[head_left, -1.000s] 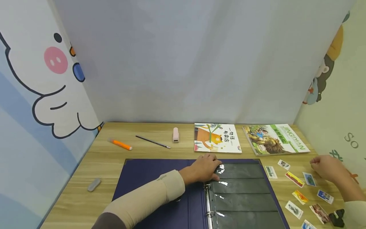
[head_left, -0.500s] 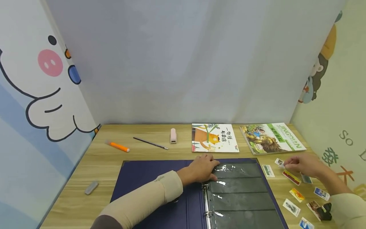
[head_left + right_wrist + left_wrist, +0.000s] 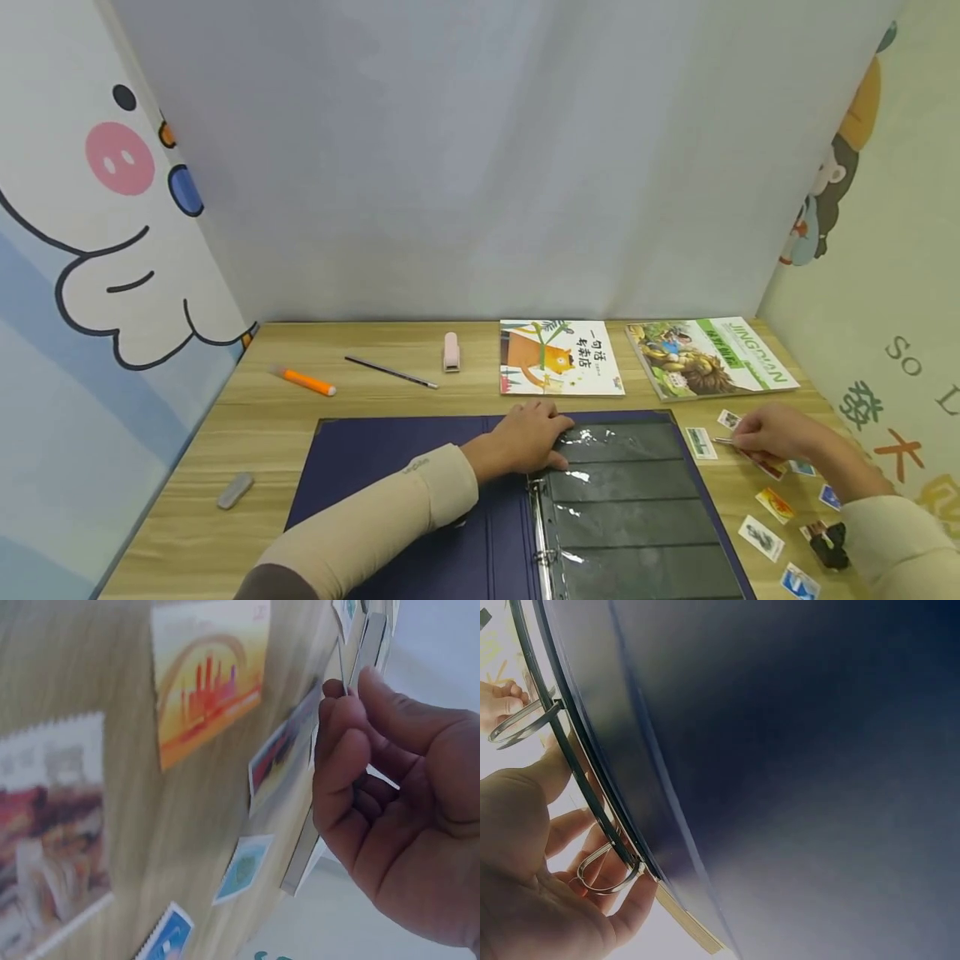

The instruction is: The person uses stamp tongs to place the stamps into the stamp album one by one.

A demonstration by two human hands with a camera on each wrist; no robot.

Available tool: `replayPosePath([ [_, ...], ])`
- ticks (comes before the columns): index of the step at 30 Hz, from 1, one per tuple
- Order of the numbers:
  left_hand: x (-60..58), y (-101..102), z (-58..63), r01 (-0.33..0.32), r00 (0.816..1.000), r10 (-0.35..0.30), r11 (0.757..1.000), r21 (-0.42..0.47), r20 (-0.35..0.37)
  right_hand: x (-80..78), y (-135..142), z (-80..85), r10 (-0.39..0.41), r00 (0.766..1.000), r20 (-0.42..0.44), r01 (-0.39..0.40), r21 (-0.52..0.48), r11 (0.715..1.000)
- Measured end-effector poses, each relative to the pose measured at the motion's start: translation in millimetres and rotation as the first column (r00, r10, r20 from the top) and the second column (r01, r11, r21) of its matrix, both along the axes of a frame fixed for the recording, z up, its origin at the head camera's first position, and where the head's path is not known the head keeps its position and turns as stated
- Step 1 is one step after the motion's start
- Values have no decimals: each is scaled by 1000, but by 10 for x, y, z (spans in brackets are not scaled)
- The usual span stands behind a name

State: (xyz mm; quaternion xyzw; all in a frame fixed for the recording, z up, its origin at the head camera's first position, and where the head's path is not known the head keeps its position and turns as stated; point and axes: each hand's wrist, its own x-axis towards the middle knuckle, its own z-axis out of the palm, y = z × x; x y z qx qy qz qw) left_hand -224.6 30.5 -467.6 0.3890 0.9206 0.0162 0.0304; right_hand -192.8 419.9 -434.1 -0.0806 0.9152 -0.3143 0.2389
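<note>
My left hand (image 3: 525,437) rests on the open dark blue ring binder (image 3: 397,492), at the upper inner corner of its black pocket page (image 3: 630,517). In the left wrist view, the fingers (image 3: 634,907) lie spread near the metal rings (image 3: 607,870). My right hand (image 3: 776,437) pinches a stamp (image 3: 723,441), seen almost edge-on, between thumb and fingers, just right of the binder. Below that hand, a red and yellow stamp (image 3: 770,471) is partly covered. A green and white stamp (image 3: 701,443) lies close to the binder's right edge.
Several more stamps lie right of the binder, including an orange one (image 3: 210,682). Two booklets, one with an orange animal (image 3: 561,358) and one with a lion (image 3: 712,358), lie behind. A pink stapler (image 3: 451,352), pencil (image 3: 390,372), orange pen (image 3: 307,382) and grey eraser (image 3: 236,490) lie leftward.
My right hand has moved left from the table's right side toward the binder, and the pinched stamp now shows beyond its fingertips. The left hand stays on the page.
</note>
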Motion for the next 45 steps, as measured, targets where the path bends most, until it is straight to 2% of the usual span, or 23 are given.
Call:
replayPosePath([
  [4,9,-5,11,-6,1000,6,1000,9,10,0,-38,-13,-27,1000,12,27,-23,999],
  [7,11,-7,17,-4,1000,4,1000,13,20,-9,-56,-11,-50,999,9,50,2,999],
  [9,8,-6,11,-4,1000,4,1000,14,21,-33,-69,0,-62,998,-21,63,35,997],
  [12,-1,-10,-6,0,1000,0,1000,20,13,-88,-113,49,-47,992,-117,58,94,994],
  [16,-8,-13,-22,5,1000,-6,999,37,5,-184,-259,177,38,962,-269,8,168,986],
  [20,-5,-10,-16,8,1000,-9,999,43,9,-315,-501,265,124,931,-345,-51,213,976],
  [25,-1,-19,0,-6,1000,6,999,39,3,-550,-896,236,218,886,-409,-127,238,963],
  [28,0,-15,8,-8,1000,8,999,34,-12,-678,-1117,157,261,863,-433,-165,247,955],
  [32,17,23,9,13,1000,-12,999,33,-23,-754,-1338,54,319,856,-407,-214,284,935],
  [35,29,39,15,25,999,-24,999,32,-29,-755,-1453,23,385,845,-372,-266,331,905],
  [42,22,-4,53,4,1000,-4,1000,19,-24,-764,-1662,9,512,793,-330,-397,357,845],
  [45,14,-16,46,6,1000,-5,1000,21,-22,-764,-1726,21,543,783,-305,-427,373,824],
])
